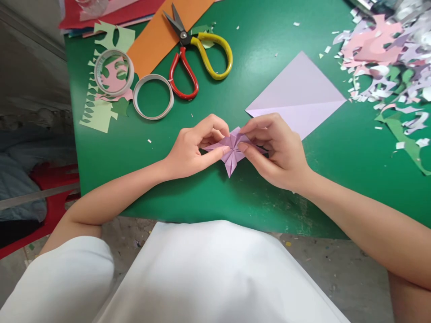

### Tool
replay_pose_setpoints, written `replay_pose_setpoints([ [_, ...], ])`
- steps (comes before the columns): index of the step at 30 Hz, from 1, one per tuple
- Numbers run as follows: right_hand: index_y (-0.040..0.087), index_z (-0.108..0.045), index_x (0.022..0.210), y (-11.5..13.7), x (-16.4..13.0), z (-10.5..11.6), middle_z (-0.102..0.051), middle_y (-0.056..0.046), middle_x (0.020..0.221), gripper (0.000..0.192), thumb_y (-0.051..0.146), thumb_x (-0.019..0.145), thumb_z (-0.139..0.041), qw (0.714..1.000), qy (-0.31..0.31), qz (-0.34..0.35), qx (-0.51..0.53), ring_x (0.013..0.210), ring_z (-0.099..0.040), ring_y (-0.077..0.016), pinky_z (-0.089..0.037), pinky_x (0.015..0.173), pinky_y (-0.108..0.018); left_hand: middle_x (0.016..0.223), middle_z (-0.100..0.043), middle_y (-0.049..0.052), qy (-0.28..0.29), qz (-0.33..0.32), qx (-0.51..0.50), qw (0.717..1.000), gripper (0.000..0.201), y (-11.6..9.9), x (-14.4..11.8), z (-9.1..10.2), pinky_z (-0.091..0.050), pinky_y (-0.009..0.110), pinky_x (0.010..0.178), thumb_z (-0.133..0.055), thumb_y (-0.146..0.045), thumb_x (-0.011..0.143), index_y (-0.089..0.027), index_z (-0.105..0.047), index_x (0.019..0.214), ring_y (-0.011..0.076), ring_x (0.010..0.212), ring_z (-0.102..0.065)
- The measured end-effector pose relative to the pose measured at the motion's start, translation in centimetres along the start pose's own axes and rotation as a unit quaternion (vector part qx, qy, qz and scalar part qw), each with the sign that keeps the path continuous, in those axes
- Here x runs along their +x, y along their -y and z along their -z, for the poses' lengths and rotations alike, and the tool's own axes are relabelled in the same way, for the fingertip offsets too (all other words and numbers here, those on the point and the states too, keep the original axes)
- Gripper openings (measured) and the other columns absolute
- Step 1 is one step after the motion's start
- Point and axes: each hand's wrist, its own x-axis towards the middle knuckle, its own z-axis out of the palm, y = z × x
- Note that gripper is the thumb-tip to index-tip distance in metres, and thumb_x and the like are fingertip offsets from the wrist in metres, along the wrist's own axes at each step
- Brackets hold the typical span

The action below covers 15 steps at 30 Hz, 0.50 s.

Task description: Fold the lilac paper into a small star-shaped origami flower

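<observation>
A small folded purple paper flower (231, 154) with pointed petals is held between both hands, just above the near part of the table. My left hand (202, 146) pinches its left side, thumb on the front and fingers behind. On the other side my right hand (278, 150) grips the right petals between thumb and index finger. The fingers partly cover the flower's side petals. Behind my right hand lies a lilac paper square (296, 92) with a crease across it, its near corner hidden by that hand.
Scissors (183, 38) with one red and one yellow handle lie partly on orange paper (151, 51). Two tape rolls (154, 97) sit at the left beside cut green paper (101, 117). Paper scraps (377, 45) pile up at the right of the green table (188, 197).
</observation>
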Motion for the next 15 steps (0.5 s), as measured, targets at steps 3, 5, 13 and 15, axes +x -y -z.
replay_pose_setpoints([
  [3,0.026,-0.054,0.105,-0.12,0.08,-0.09,-0.067,0.002,0.083,0.014,0.021,0.092,-0.056,1.000,0.002,0.027,-0.009,0.062,-0.059,-0.0117,-0.049,0.057,-0.026,0.078,-0.066,-0.006,0.007,-0.003,0.028,1.000,0.019,0.01,-0.02,-0.02,-0.051,0.019,0.061,-0.067,-0.018,0.084,-0.022,-0.053,0.096,0.0061,0.064,-0.063],
  [5,0.026,-0.053,0.104,-0.09,0.10,-0.12,-0.066,0.002,0.082,0.015,0.019,0.092,-0.056,0.999,0.004,0.036,-0.013,0.060,-0.058,-0.0112,-0.049,0.056,-0.025,0.077,-0.066,-0.007,0.009,-0.004,0.037,0.999,0.020,0.00,-0.05,-0.02,-0.050,0.020,0.059,-0.066,-0.018,0.085,-0.023,-0.053,0.098,0.0072,0.064,-0.064],
  [13,0.029,-0.055,0.105,-0.36,-0.19,-0.25,-0.063,0.001,0.076,0.013,0.023,0.094,-0.057,0.997,0.007,0.047,-0.064,0.058,-0.057,-0.0143,-0.050,0.053,-0.030,0.077,-0.064,-0.005,0.018,-0.002,0.078,0.997,0.025,0.00,-0.12,0.03,-0.044,0.021,0.057,-0.062,-0.012,0.081,-0.024,-0.057,0.102,0.0073,0.061,-0.057],
  [15,0.030,-0.056,0.104,-0.50,-0.21,-0.29,-0.063,0.001,0.077,0.013,0.023,0.094,-0.057,0.997,0.007,0.047,-0.061,0.059,-0.058,-0.0147,-0.051,0.054,-0.030,0.076,-0.063,-0.005,0.017,0.000,0.089,0.996,0.025,-0.03,-0.10,0.05,-0.043,0.021,0.057,-0.062,-0.012,0.080,-0.023,-0.059,0.102,0.0070,0.060,-0.054],
])
